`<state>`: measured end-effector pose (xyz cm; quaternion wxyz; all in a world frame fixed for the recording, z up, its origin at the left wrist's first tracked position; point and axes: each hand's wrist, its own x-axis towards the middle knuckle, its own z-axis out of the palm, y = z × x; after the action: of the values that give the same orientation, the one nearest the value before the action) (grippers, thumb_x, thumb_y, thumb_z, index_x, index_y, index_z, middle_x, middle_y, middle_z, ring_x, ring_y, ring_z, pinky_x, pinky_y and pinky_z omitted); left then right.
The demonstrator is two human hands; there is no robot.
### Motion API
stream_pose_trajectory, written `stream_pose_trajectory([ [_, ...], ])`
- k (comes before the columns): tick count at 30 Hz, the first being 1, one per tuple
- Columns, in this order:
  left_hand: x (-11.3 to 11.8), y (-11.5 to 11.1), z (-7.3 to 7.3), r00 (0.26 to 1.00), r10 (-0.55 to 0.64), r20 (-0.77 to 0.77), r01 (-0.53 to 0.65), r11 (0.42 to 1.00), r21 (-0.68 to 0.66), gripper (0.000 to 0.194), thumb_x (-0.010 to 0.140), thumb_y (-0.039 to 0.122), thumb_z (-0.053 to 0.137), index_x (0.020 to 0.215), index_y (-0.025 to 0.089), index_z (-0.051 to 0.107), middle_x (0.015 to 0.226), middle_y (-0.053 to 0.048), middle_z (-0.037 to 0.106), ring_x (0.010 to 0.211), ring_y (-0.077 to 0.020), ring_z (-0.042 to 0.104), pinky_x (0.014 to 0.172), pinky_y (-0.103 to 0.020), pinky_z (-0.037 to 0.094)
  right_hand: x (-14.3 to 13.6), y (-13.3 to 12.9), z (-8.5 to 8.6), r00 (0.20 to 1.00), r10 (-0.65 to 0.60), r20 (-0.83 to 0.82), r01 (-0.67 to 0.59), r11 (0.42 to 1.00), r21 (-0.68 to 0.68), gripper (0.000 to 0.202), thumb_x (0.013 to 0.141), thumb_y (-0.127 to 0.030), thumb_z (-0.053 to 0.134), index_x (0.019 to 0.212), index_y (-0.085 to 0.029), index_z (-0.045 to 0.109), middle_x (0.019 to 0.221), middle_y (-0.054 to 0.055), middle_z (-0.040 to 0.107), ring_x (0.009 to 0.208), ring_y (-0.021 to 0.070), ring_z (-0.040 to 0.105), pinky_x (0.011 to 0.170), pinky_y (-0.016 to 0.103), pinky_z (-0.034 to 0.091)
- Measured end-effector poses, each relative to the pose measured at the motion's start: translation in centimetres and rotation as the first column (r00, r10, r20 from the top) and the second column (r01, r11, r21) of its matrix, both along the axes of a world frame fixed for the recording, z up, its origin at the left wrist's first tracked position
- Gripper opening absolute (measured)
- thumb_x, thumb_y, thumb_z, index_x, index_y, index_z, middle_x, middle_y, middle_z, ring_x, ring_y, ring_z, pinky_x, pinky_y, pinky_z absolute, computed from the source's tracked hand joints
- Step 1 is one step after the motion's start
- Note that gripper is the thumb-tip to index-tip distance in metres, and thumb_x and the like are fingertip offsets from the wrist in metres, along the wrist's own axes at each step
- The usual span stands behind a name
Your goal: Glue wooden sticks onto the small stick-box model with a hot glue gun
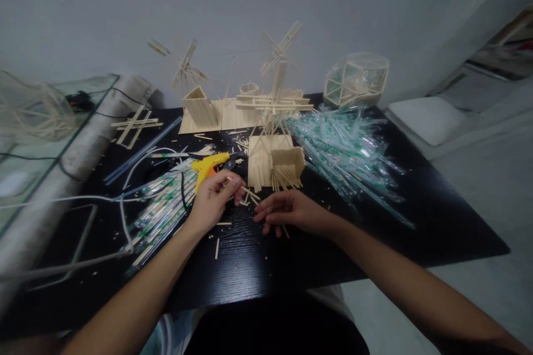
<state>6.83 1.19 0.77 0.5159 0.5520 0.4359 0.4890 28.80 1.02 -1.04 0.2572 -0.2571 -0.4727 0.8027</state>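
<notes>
My left hand (219,194) pinches a thin wooden stick (251,193) that points right, above small stick pieces on the black table. Close by on the right, my right hand (287,212) has its fingers apart and slightly curled; a stick (285,231) shows just below them, and whether the fingers touch it I cannot tell. A yellow glue gun (210,165) lies just behind my left hand. Beyond my hands a wooden base (259,156) carries loose sticks and a small stick-walled box (288,161) with more sticks spilling from its front.
Stick windmill models (202,108) stand along the wall. Plastic-wrapped bundles (347,150) lie on the right, with other packets (166,205) on the left. White cable (122,216) loops over the left side of the black table (316,255). A faceted frame (357,80) sits back right.
</notes>
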Motion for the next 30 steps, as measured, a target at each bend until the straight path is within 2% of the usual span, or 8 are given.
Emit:
stream_pose_trajectory([
  [5,0.0,0.1,0.0,0.998,-0.042,-0.051,0.043,0.999,0.012,0.036,0.092,0.048,0.068,0.079,0.014,0.065,0.06,0.002,0.061,0.052,-0.0091,0.054,0.055,-0.022,0.044,-0.3,-0.3,-0.2,0.971,-0.147,0.189,0.121,0.983,0.139,0.032,0.09,-0.044,0.069,0.099,-0.013,0.071,0.059,-0.001,0.068,0.045,0.0109,0.06,0.042,0.02,0.047],
  [8,0.2,0.0,0.0,0.997,-0.037,-0.062,0.038,0.999,0.012,0.037,0.093,0.05,0.066,0.08,0.015,0.063,0.06,0.002,0.059,0.053,-0.0094,0.054,0.057,-0.023,0.044,-0.4,-0.5,-0.4,0.935,-0.248,0.254,0.159,0.932,0.326,0.027,0.096,-0.037,0.059,0.11,-0.015,0.068,0.071,0.002,0.072,0.048,0.0126,0.062,0.044,0.022,0.047],
  [10,0.3,0.1,-0.1,0.999,-0.029,-0.036,0.028,1.0,-0.007,0.039,0.093,0.052,0.063,0.079,0.016,0.059,0.063,0.002,0.061,0.055,-0.0102,0.056,0.058,-0.023,0.046,-0.5,-0.6,-0.6,0.883,-0.39,0.261,0.173,0.787,0.592,0.018,0.093,-0.025,0.062,0.107,-0.017,0.07,0.089,0.006,0.075,0.064,0.0149,0.068,0.057,0.026,0.053],
  [12,0.4,0.1,-0.2,0.999,-0.018,0.028,0.019,0.999,-0.043,0.041,0.095,0.055,0.058,0.079,0.018,0.052,0.07,0.0,0.065,0.057,-0.012,0.06,0.058,-0.025,0.048,-0.5,-0.7,-0.9,0.83,-0.509,0.23,0.113,0.556,0.824,0.009,0.089,-0.016,0.067,0.096,-0.017,0.072,0.095,0.007,0.074,0.081,0.0183,0.069,0.075,0.032,0.054],
  [15,0.7,0.1,-0.3,0.999,0.0,0.049,0.003,0.998,-0.061,0.041,0.099,0.058,0.05,0.082,0.021,0.045,0.063,0.002,0.065,0.049,-0.0125,0.058,0.05,-0.024,0.045,-0.6,-0.8,-1.5,0.789,-0.563,0.247,-0.037,0.357,0.933,0.007,0.086,-0.017,0.075,0.09,-0.016,0.07,0.091,0.008,0.072,0.089,0.0227,0.065,0.084,0.037,0.051],
  [21,0.4,-0.1,-0.8,0.979,0.018,-0.201,-0.018,1.0,0.002,0.045,0.099,0.058,0.048,0.081,0.018,0.058,0.045,0.009,0.039,0.039,-0.0086,0.033,0.042,-0.022,0.025,-0.7,-1.0,-2.3,0.754,-0.593,0.284,-0.132,0.286,0.949,0.012,0.091,-0.011,0.067,0.102,-0.015,0.068,0.092,0.009,0.074,0.089,0.0242,0.064,0.085,0.039,0.051],
  [26,0.0,-0.2,-0.7,0.882,0.102,-0.459,0.006,0.973,0.229,0.037,0.104,0.043,0.047,0.09,0.018,0.07,0.076,-0.001,0.065,0.072,-0.0135,0.059,0.067,-0.026,0.043,-0.7,-0.9,-2.6,0.742,-0.62,0.257,-0.058,0.323,0.945,0.015,0.094,-0.012,0.064,0.108,-0.016,0.066,0.097,0.009,0.073,0.092,0.0239,0.066,0.085,0.038,0.054],
  [30,0.1,-0.3,-0.3,0.807,0.132,-0.576,0.05,0.956,0.288,0.028,0.102,0.038,0.051,0.093,0.018,0.069,0.078,0.0,0.061,0.073,-0.0145,0.058,0.07,-0.027,0.043,-0.7,-0.7,-2.1,0.726,-0.66,0.192,0.106,0.383,0.917,0.017,0.095,-0.013,0.062,0.111,-0.019,0.066,0.098,0.006,0.073,0.09,0.0211,0.068,0.084,0.035,0.055],
])
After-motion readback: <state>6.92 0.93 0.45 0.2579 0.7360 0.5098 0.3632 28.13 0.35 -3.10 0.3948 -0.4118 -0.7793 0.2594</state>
